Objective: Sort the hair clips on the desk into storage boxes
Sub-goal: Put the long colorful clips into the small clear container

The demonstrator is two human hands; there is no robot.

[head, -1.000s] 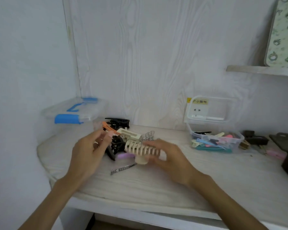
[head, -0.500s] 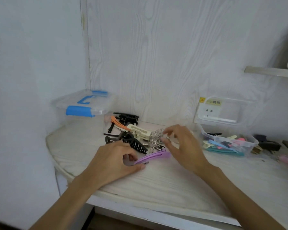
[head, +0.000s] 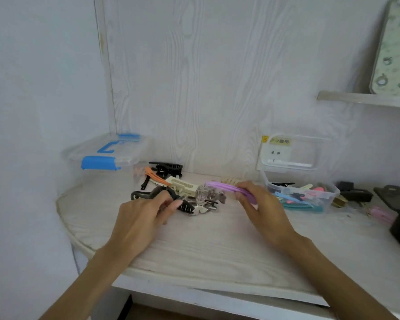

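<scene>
A heap of hair clips (head: 194,195) lies mid-desk: black claw clips, a cream clip (head: 181,186), an orange clip (head: 155,177) and silvery ones. My right hand (head: 261,209) grips a long purple clip (head: 229,188), lifted just above the heap's right side. Behind it peeks a beige comb-like clip (head: 229,180). My left hand (head: 146,215) pinches a black claw clip (head: 183,204) at the heap's left. An open clear box (head: 330,192) on the right holds several coloured clips. A lidded clear box with blue latches (head: 102,162) stands at the far left.
A wall socket under a clear cover (head: 286,153) sits behind the open box. Dark objects (head: 356,192) and a pink item (head: 381,213) lie at the desk's right end. The desk's rounded front edge (head: 194,273) runs below my wrists. A shelf (head: 365,100) hangs upper right.
My right hand has picked the purple clip off the desk and raised it to the right. My left hand let go of that clip and moved up onto a black claw clip.
</scene>
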